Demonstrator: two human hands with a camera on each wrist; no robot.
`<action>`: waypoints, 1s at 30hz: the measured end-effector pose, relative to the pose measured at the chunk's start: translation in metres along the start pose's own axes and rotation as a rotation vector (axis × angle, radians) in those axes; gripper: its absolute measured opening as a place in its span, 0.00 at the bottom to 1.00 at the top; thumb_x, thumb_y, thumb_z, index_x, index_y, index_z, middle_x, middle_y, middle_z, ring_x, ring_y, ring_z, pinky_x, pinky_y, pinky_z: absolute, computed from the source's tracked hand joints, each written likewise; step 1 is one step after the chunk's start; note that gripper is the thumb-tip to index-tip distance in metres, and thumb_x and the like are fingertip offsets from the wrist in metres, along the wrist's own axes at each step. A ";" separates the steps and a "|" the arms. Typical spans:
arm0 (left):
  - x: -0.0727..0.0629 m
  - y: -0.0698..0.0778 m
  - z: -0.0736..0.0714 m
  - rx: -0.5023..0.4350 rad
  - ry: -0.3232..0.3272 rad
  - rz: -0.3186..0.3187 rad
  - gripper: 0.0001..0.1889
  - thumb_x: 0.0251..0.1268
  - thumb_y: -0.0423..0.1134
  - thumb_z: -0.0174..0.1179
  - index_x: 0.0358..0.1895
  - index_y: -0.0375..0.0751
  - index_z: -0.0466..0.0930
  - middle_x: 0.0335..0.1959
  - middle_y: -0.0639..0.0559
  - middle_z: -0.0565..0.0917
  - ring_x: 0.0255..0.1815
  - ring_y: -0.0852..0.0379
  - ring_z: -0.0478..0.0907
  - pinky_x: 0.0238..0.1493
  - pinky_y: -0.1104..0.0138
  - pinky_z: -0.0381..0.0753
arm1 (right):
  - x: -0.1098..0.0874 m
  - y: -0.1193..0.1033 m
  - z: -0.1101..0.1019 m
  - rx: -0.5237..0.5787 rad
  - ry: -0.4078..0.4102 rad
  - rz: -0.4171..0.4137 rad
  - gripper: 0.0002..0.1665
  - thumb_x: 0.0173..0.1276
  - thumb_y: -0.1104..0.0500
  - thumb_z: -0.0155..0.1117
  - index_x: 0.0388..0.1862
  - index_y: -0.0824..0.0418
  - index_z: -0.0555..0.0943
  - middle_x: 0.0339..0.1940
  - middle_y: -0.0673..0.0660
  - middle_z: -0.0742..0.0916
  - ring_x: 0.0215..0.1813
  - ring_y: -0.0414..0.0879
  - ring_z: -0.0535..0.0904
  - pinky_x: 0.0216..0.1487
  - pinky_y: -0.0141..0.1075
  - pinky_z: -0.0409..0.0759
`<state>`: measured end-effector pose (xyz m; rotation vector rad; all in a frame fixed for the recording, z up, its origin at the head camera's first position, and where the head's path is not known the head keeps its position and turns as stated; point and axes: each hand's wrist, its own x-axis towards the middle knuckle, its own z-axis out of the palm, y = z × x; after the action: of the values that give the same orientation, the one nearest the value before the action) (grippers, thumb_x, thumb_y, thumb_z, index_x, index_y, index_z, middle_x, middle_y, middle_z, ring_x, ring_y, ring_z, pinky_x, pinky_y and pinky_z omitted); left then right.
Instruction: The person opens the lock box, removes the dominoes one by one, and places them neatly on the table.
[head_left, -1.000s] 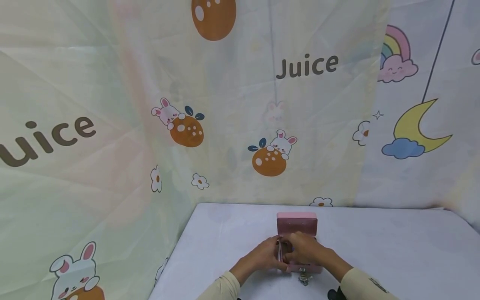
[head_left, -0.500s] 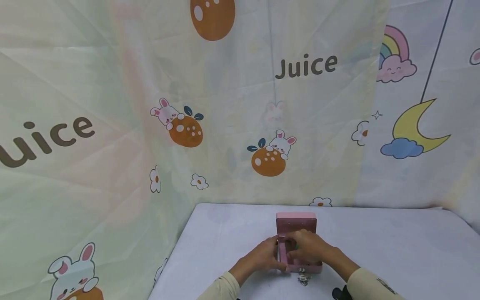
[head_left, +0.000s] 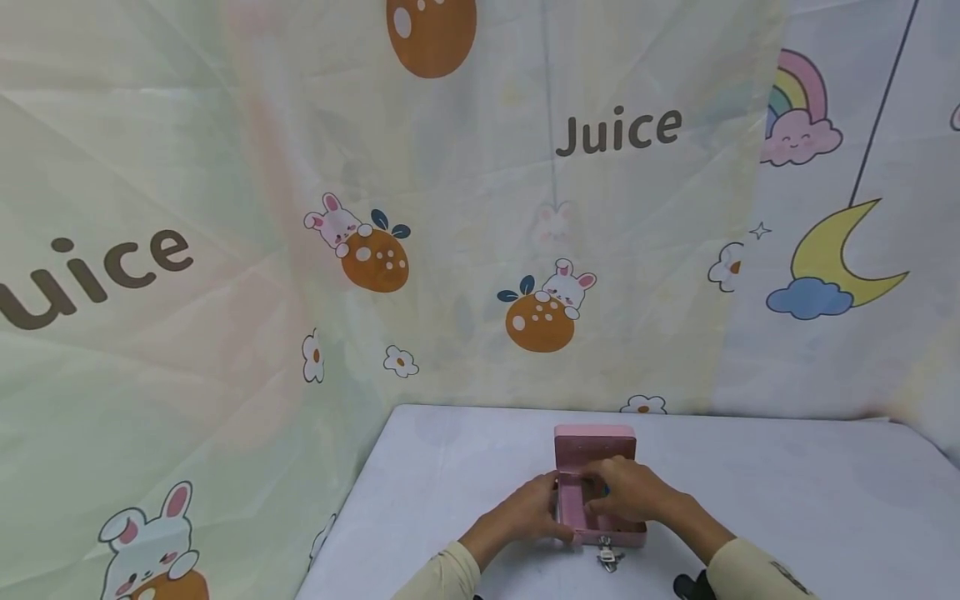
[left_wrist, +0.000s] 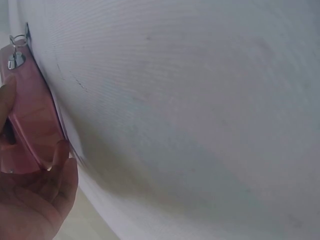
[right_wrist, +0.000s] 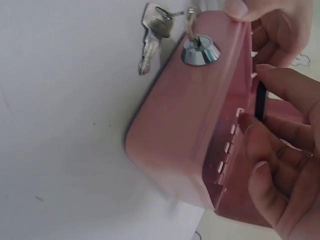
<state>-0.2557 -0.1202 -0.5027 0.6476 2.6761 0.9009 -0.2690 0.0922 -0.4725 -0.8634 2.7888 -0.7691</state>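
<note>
White tabletop [head_left: 457, 454] below, left hand [head_left: 531, 508] grips the pink box [right_wrist: 167, 120], right hand [head_left: 630, 492] pinches a dark strip [right_wrist: 260, 101]; a loose pinch could drop it!

There are two hands [head_left: 531, 510] [head_left: 633, 490], one box [right_wrist: 167, 127], two keys [right_wrist: 150, 47] [right_wrist: 191, 25], one dark piece [right_wrist: 260, 101].

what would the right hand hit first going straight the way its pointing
Probably the left wall of the pink box, which the left hand grips. The right hand points that way in the head view, but depth is unclear; the box's floor could come first.
</note>
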 end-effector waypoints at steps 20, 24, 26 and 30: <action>0.004 -0.004 0.005 0.011 0.013 -0.032 0.49 0.46 0.47 0.80 0.74 0.56 0.63 0.68 0.59 0.76 0.69 0.60 0.72 0.70 0.61 0.73 | -0.012 0.011 -0.016 -0.009 -0.022 0.060 0.27 0.52 0.55 0.80 0.51 0.60 0.85 0.37 0.45 0.86 0.36 0.42 0.74 0.37 0.38 0.77; 0.004 -0.004 0.005 0.006 0.013 -0.031 0.49 0.46 0.47 0.80 0.74 0.57 0.63 0.68 0.59 0.76 0.70 0.59 0.72 0.71 0.61 0.73 | -0.014 0.014 -0.019 0.001 -0.023 0.066 0.27 0.53 0.56 0.80 0.52 0.61 0.85 0.37 0.46 0.85 0.37 0.43 0.74 0.35 0.38 0.76; 0.004 -0.003 0.004 0.004 0.012 -0.033 0.49 0.45 0.46 0.80 0.74 0.56 0.64 0.68 0.58 0.76 0.70 0.59 0.72 0.71 0.61 0.73 | -0.015 0.014 -0.020 -0.001 -0.022 0.081 0.27 0.52 0.56 0.80 0.52 0.62 0.84 0.36 0.46 0.85 0.37 0.43 0.73 0.35 0.38 0.74; 0.004 -0.003 0.004 0.006 0.012 -0.029 0.49 0.46 0.46 0.80 0.74 0.55 0.64 0.68 0.58 0.76 0.70 0.59 0.72 0.71 0.61 0.73 | -0.017 0.013 -0.022 0.011 -0.028 0.133 0.27 0.51 0.57 0.81 0.52 0.61 0.84 0.36 0.46 0.84 0.38 0.44 0.73 0.38 0.40 0.75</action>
<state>-0.2586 -0.1187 -0.5079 0.6053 2.6927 0.8921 -0.2671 0.1204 -0.4610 -0.6735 2.7803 -0.7441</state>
